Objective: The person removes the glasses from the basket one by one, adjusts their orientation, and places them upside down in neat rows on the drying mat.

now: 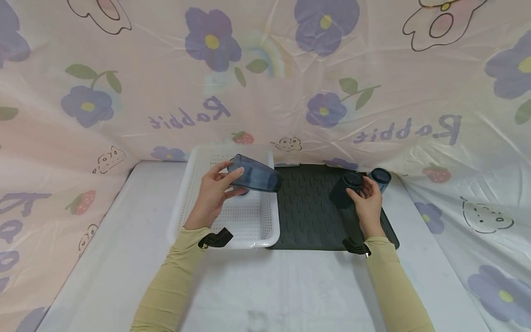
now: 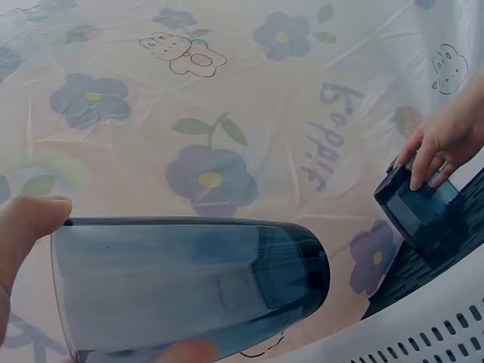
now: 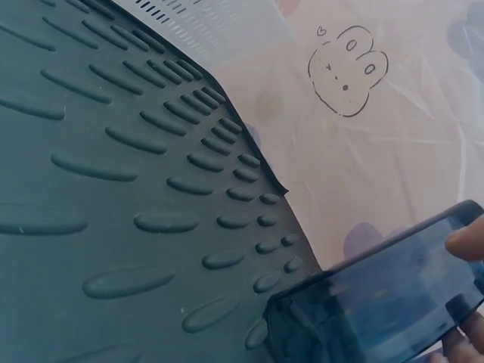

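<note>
My left hand holds a clear blue plastic tumbler above the white basket. The tumbler lies nearly sideways, its wide mouth toward the palm and its thick base to the right. In the left wrist view the thumb is on this tumbler near the mouth. Over on the dark ribbed mat, my right hand grips a second blue tumbler near its upper end, thumb and fingers on opposite sides. Just behind those fingers stands a third blue tumbler, partly hidden.
The basket's perforated side overlaps the mat's left edge. A small bluish thing shows below the raised tumbler, mostly hidden. Both stand on a white table, against a patterned plastic sheet that rises behind and at the sides.
</note>
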Motion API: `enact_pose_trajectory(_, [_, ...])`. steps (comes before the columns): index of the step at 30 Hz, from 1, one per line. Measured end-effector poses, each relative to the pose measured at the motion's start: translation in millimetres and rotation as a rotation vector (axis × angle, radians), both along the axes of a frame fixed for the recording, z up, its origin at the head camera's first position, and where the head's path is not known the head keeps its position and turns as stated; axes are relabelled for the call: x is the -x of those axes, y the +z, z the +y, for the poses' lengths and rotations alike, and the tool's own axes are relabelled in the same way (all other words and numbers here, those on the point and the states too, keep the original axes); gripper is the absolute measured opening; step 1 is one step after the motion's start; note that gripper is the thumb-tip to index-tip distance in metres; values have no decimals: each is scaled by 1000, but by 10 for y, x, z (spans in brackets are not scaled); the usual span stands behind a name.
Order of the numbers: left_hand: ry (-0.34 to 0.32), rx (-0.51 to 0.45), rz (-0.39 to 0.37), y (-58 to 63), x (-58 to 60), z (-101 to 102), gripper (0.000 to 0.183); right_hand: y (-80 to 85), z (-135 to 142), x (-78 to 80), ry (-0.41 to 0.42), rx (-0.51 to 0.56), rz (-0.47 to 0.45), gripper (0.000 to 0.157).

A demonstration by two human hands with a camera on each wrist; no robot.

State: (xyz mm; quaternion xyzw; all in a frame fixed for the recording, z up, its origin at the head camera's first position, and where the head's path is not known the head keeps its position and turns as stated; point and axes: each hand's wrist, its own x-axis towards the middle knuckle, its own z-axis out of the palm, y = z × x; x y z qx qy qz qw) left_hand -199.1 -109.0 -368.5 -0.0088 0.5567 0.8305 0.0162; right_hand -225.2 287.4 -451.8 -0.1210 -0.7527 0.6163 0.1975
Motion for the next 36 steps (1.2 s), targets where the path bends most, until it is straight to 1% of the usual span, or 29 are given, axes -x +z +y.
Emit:
enact_pose_trajectory(5, [-3,-1,-15,-40,16,45,59,56,-36,-36,-3,10,-11,60])
enact_pose_trajectory(9, [8,-10,-19,-58,21,79,59,105,-60,-68,-8,15,4,56])
enact_pose_trajectory(12, [6,-10,-26,-72,34,105,59,142,-76,-92,-12,28,42,53])
enact_pose_trajectory(19, [-17,-47,-42,-101,74,192,58,224,-119,-144,-39,71,146,45])
enact_pose_trajectory(22, [-19,-44,-41,-111,94,234,58,256,-137,-160,-47,81,192,41])
enact_pose_trajectory(26, [-27,-45,-37,-115,113,292,60,298,-158,-188,-47,98,225,35])
enact_pose_trajectory(28, [-33,-54,-37,-117,121,316,61,324,-172,-206,-25,120,233,31])
enact_pose_trajectory(30, [-33,-64,-42,-115,126,342,61,361,-197,-228,18,155,233,29])
enact_pose_trajectory(32, [-37,-70,-45,-114,134,366,62,399,-225,-252,78,205,228,29])
enact_pose_trajectory(36, [-38,-72,-49,-100,139,416,61,461,-293,-296,189,285,218,37])
